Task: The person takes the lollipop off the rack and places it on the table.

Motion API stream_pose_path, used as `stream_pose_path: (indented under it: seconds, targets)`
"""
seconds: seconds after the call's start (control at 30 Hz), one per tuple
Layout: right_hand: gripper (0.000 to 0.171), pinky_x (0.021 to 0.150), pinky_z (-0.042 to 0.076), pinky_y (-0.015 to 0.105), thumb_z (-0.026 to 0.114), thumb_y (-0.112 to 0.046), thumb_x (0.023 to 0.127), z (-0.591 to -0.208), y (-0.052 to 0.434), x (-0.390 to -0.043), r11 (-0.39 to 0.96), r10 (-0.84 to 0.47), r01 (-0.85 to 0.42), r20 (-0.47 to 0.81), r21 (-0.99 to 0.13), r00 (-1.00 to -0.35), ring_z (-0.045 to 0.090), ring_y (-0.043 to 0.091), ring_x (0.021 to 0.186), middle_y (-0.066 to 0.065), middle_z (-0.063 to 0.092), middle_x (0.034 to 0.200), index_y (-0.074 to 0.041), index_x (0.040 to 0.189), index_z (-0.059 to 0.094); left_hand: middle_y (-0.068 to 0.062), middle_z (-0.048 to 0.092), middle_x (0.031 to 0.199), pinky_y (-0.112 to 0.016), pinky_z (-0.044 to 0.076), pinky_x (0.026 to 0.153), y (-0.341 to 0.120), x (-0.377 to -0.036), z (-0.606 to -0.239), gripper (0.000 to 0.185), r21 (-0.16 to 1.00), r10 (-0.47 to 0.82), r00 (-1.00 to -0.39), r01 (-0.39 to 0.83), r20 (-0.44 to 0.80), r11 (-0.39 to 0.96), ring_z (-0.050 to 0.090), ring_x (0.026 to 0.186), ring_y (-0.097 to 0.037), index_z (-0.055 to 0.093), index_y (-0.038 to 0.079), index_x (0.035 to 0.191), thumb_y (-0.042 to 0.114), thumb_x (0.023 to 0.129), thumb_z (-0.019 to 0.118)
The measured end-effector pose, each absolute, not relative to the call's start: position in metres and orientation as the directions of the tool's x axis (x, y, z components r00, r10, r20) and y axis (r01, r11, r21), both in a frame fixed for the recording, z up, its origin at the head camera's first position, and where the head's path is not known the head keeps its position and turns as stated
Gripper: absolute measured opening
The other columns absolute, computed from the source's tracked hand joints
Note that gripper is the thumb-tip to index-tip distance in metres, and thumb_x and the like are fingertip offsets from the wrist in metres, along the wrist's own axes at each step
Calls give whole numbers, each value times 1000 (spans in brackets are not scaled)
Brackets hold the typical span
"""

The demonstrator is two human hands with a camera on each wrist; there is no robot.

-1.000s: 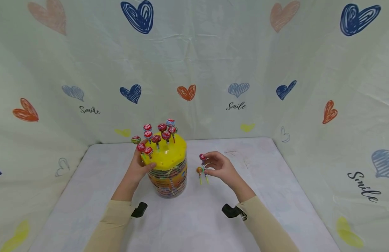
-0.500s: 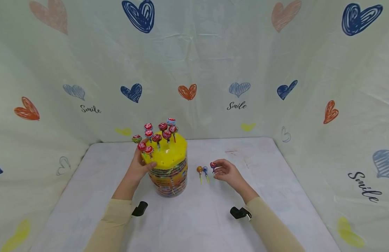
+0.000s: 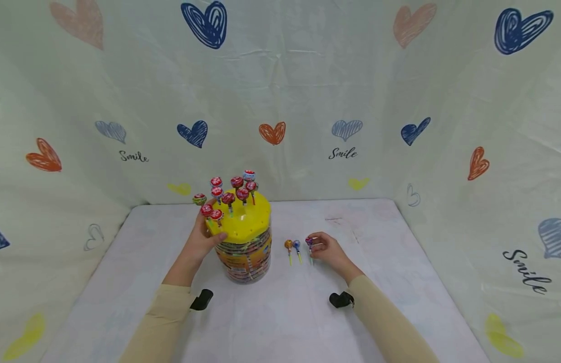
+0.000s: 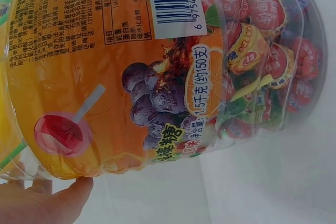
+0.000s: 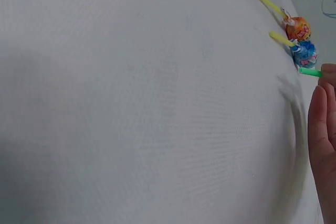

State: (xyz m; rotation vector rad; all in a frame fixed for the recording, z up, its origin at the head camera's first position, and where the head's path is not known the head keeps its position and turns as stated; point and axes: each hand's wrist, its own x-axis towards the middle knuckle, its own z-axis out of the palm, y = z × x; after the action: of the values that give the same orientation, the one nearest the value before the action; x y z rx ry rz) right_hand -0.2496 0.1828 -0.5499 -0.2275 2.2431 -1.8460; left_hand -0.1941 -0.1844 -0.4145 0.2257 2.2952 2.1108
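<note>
My left hand (image 3: 201, 236) grips a clear plastic candy jar (image 3: 245, 262) from its left side, thumb across the edge of the yellow lid (image 3: 244, 222). Several wrapped lollipops (image 3: 228, 198) stand upright on that lid by their sticks. The left wrist view shows the jar's orange fruit label (image 4: 105, 114) and more lollipops (image 4: 265, 59) inside. To the right, my right hand (image 3: 329, 252) pinches a purple-red lollipop (image 3: 309, 241) low over the table. Its green stick (image 5: 311, 72) shows beyond the fingertips in the right wrist view.
An orange lollipop (image 3: 288, 244) and a blue lollipop (image 3: 296, 245) lie side by side on the white table (image 3: 280, 322), between jar and right hand. Behind the table hangs a pale curtain (image 3: 307, 91) printed with hearts.
My right hand has carried the purple-red lollipop rightward and down, away from above the orange and blue ones, which are now uncovered. The left hand keeps its grip on the jar.
</note>
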Motion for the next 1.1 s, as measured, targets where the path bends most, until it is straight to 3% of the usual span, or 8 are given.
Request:
stream_pose_path:
  seconds: [0.3,0.57,1.1]
  targets:
    - [49,72,55,31,71,12,81,-555,182,-260,326,-291,-11,-89,-945,-953,62,24,91,16,61,116,-1,126,59,-12,21,157,-58,20,113,-184,-195,-415,83,992,119,-988,103,95,66,24,140,-36,15,28,155,17,92,69]
    - [51,72,55,30,73,9,81,-554,178,-263,355,-311,-3,-115,-935,-944,62,20,86,13,61,111,-3,128,60,-11,23,156,-57,21,113,-184,-196,-417,82,993,112,-990,97,89,67,26,140,-35,16,29,155,17,93,68]
    - [51,65,47,27,76,0,81,-554,176,-266,457,-325,-20,-146,-889,-935,51,17,75,7,58,106,-13,129,63,-12,24,156,-55,24,113,-183,-195,-416,82,993,112,-989,99,92,60,27,140,-35,15,30,155,14,93,67]
